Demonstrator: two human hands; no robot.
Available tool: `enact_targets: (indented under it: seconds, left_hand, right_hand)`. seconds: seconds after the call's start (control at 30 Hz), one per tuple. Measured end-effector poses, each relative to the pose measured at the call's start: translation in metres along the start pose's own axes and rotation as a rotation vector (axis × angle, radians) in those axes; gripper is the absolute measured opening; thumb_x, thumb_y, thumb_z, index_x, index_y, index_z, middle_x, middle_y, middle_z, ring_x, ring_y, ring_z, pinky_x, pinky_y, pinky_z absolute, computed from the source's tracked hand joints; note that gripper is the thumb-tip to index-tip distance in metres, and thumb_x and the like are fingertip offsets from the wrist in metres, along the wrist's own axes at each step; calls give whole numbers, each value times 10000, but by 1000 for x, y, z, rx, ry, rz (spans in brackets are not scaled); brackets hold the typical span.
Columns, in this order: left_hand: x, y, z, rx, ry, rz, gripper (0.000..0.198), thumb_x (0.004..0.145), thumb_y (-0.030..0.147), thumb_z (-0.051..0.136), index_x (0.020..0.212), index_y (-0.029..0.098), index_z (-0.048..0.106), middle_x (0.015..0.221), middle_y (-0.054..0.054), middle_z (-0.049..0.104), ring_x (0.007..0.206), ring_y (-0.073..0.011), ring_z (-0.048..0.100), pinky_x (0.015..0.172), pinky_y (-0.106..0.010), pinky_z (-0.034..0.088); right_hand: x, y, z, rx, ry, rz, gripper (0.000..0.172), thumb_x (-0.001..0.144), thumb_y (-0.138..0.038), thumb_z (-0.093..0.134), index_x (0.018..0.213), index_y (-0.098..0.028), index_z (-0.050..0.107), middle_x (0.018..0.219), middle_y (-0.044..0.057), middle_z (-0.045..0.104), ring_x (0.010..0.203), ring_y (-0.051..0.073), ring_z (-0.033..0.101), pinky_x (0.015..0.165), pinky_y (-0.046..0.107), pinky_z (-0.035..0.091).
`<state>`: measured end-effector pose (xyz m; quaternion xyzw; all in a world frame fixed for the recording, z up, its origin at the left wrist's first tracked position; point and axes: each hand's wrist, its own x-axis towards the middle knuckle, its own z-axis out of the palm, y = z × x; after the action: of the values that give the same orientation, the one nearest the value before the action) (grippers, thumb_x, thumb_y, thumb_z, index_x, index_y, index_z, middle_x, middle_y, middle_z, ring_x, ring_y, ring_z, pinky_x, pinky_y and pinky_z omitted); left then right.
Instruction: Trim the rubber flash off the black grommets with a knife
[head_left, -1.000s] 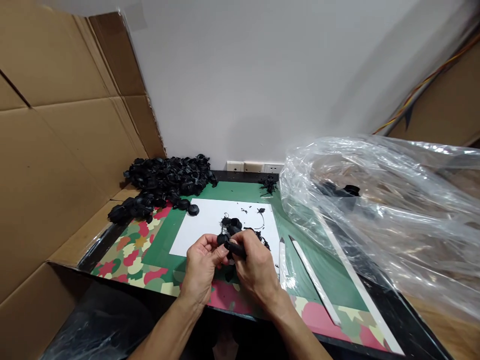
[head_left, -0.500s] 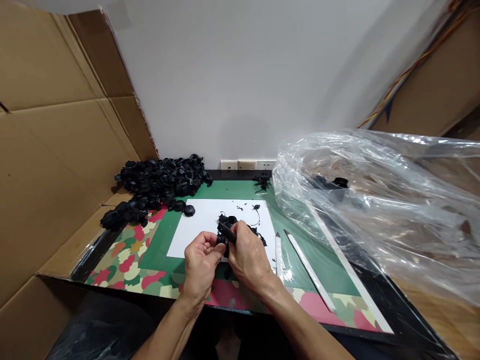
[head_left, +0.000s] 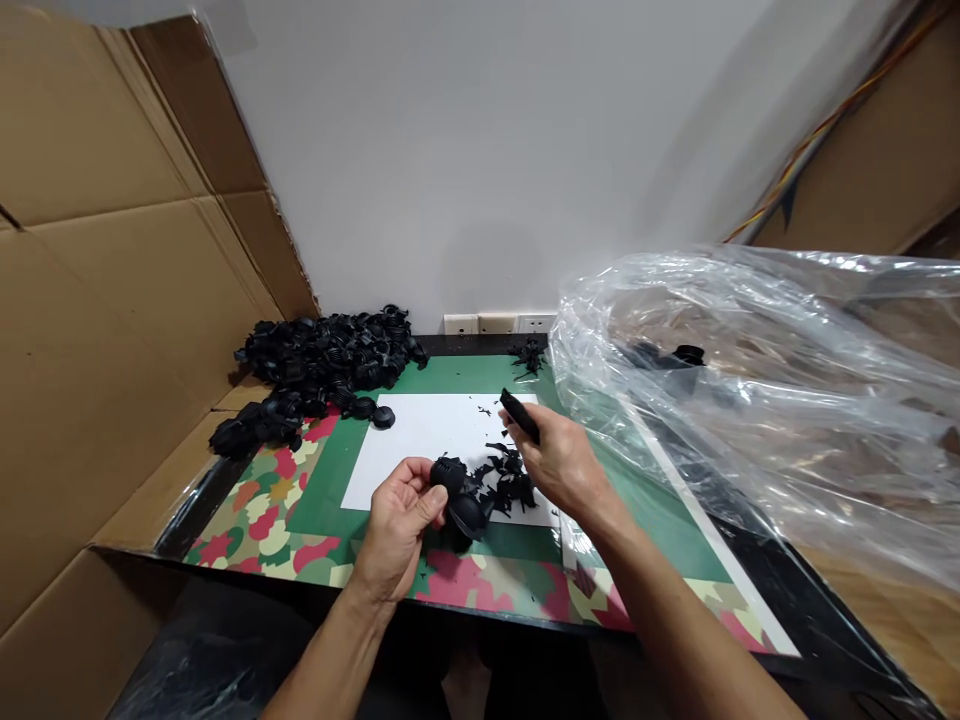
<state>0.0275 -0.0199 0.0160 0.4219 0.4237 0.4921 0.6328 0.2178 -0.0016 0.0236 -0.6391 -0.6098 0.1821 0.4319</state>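
My left hand (head_left: 396, 518) is closed around a black ribbed rubber part (head_left: 459, 495), held just above the near edge of a white sheet (head_left: 435, 440). My right hand (head_left: 561, 462) sits to the right over the sheet, gripping a black-handled tool (head_left: 519, 414) that points up and away. Black trimmed scraps (head_left: 504, 485) lie on the sheet between the two hands.
A heap of black rubber parts (head_left: 322, 365) fills the back left of the green mat (head_left: 337, 470). A big clear plastic bag (head_left: 750, 400) covers the right side. Cardboard walls (head_left: 112, 300) stand at the left. White strips (head_left: 574, 545) lie by my right wrist.
My right hand has pulled away from the part, moving right and back with the tool. The left hand keeps the part, now uncovered. More scraps show on the sheet.
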Motion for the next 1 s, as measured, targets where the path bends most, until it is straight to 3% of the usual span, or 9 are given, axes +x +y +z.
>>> enact_targets:
  seconds: [0.13,0.3,0.47,0.63,0.87,1.0]
  left_hand:
    - [-4,-1,2,76,22,49,351,579,282,812,794,154,565,712,19,562,609,-86,503,557,-190,429]
    - [-3,-3,5,269,41,140,283,594,272,770,757,175,560,640,43,530,573,-94,470,543,-205,412]
    - [-4,-6,6,480,83,246,206,641,275,720,748,189,566,588,62,460,518,-91,391,488,-212,344]
    - [-6,-8,3,644,132,313,133,678,242,672,733,206,556,556,75,414,504,-95,358,488,-218,320]
    - [-10,-3,-1,522,-65,206,153,663,200,671,676,195,519,637,36,515,601,-118,470,558,-228,395]
    - [-14,-1,-5,426,-234,121,155,641,186,706,710,178,567,738,-11,594,692,-145,543,626,-244,436]
  right_hand:
    - [-17,-4,11,121,-30,-42,195,824,-272,475,787,-182,644,853,74,630,779,205,599,722,324,448]
    - [-31,-21,14,261,-110,-109,126,819,-238,525,752,-195,622,751,30,601,690,169,581,630,271,441]
    - [-34,-28,18,78,-150,-141,201,786,-182,562,597,-209,502,606,-12,516,549,140,487,528,245,350]
    - [-35,-31,20,-96,-228,-177,145,748,-81,505,668,-202,510,665,5,537,582,149,499,552,245,341]
    - [-31,-38,20,-365,-365,-172,140,773,-97,480,863,-177,551,841,63,612,601,170,526,529,269,273]
    - [-9,-22,14,-415,-191,-65,119,812,-95,453,843,-179,532,825,76,601,563,156,484,514,273,246]
